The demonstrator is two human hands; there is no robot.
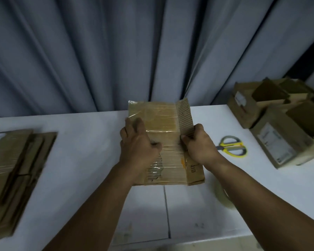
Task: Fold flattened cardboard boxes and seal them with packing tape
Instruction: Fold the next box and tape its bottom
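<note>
grey curtain (98,51) fills the top half. white table (80,160) runs across below it. flat stack (13,174) of cardboard at lower left, folded boxes (272,120) at right edge. box (172,156) at frame centre, held over the table, old tape on its face, one flap up at its right. left hand (136,144) grips the box's left side, fingers curled over it. right hand (199,144) pinches the flap's base. tape roll (221,194) under the right forearm, partly hidden. scissors (233,148) just right of the right hand.
</note>
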